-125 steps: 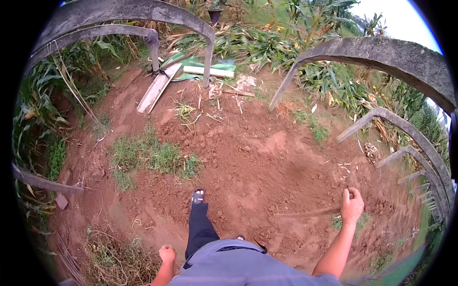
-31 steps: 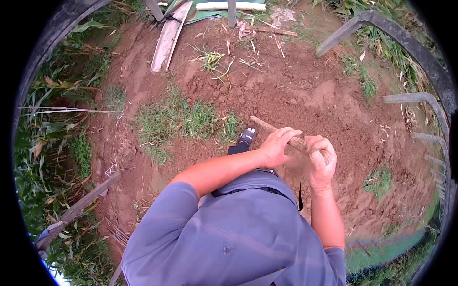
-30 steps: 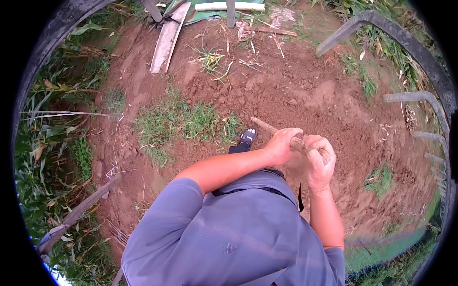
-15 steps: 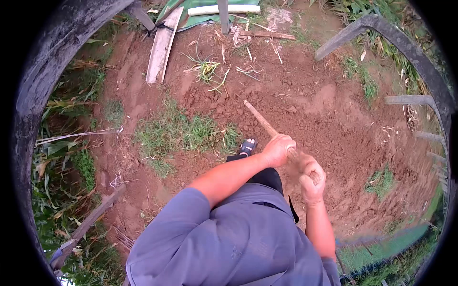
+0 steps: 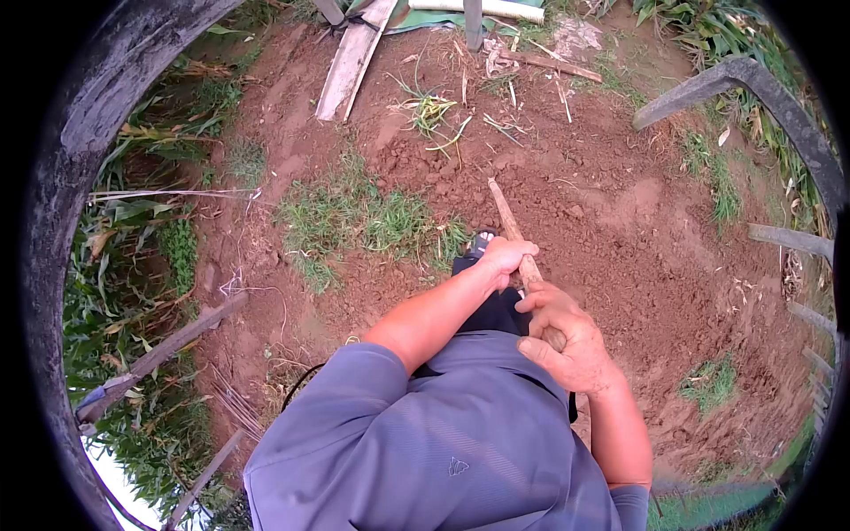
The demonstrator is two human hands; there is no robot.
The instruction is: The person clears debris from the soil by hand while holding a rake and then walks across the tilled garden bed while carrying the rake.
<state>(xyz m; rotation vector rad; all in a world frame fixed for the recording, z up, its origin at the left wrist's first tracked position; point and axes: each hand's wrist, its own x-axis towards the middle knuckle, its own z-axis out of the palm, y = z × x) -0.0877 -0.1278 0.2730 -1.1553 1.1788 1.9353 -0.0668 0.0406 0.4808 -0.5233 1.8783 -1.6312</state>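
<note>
A long wooden handle (image 5: 506, 212) slants from the soil up toward my waist. No tool head shows at its far end. My left hand (image 5: 507, 258) is closed round the middle of the handle. Nearer my body, my right hand (image 5: 571, 345) curls loosely about the butt end, which shows between thumb and fingers. My sandalled foot (image 5: 482, 241) stands beside the handle, just behind my left hand.
Loose brown soil (image 5: 620, 257) surrounds me, with a grass patch (image 5: 372, 217) to the left. A pulled-up leafy plant (image 5: 431, 113) lies ahead. A board (image 5: 354, 62), a wooden stick (image 5: 553, 65) and concrete posts (image 5: 691, 88) stand or lie around the edges.
The view has shifted, so the ground appears farther right and higher. My right hand, blurred before, has come lower on the handle's butt, its fingers looser. The left hand still grips the handle.
</note>
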